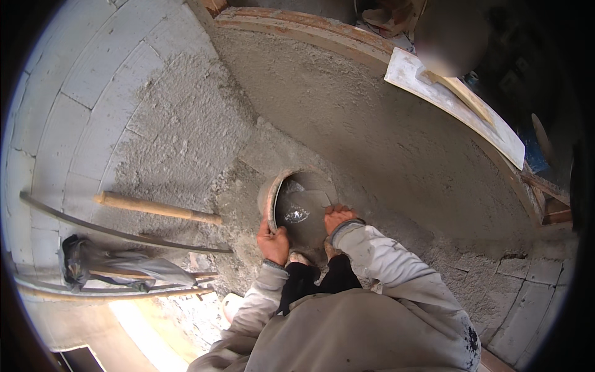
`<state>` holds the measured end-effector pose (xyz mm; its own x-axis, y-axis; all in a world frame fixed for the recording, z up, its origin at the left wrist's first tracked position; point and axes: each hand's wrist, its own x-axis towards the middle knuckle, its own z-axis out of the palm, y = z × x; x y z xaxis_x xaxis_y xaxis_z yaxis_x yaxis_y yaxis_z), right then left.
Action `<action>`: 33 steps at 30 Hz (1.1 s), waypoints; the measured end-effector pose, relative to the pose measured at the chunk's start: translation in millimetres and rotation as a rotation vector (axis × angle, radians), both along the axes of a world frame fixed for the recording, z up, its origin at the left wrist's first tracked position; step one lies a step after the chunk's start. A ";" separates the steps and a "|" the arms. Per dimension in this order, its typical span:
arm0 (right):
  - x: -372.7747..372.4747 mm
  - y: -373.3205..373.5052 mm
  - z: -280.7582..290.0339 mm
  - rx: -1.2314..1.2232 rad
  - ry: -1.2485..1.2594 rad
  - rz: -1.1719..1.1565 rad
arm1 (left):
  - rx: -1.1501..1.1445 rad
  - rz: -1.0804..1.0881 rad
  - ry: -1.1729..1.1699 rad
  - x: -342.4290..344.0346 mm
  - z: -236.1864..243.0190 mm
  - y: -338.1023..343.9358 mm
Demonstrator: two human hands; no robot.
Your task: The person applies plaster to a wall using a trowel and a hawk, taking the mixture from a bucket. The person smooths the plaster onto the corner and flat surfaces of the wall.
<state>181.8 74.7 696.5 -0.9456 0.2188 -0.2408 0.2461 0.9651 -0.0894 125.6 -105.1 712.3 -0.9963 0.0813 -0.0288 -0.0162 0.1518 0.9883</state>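
A round bucket (269, 197) is tilted in front of my feet, its mouth toward me. Its inside looks wet, with a bright glint low down. My left hand (273, 245) is closed around the near left part of its rim. At the right side of the mouth, my right hand (339, 218) is closed with the fingers curled. What it grips is hidden, though a thin curved edge runs close to its fingers. Both forearms wear pale, stained sleeves.
Rough grey plaster covers the wall (372, 133) ahead and part of the block wall (80, 124) at left. A white float (455, 102) with wooden handle lies upper right. A wooden pole (158, 208), long strip (127, 235) and dark cloth (133, 265) are at left.
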 end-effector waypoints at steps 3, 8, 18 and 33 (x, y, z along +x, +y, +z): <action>1.0 -36.4 26.9 -0.101 -0.003 0.002 | -0.119 -0.040 0.107 -7.3 0.3 -1.2; -14.5 -0.1 44.1 -0.012 0.018 -0.098 | -0.217 -0.197 0.263 -6.1 34.0 -4.2; 2.4 -31.4 -6.0 -0.760 0.153 -0.346 | -0.040 -0.205 0.210 -16.9 23.0 -42.5; 10.1 -90.8 -230.1 -0.670 0.045 0.041 | 0.203 0.547 -0.311 45.3 -301.9 -130.0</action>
<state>191.8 -16.1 466.4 -0.9623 -0.0007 -0.2719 0.1920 0.7063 -0.6814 170.8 -235.0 410.4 -0.8433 -0.3997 -0.3593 -0.3274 -0.1480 0.9332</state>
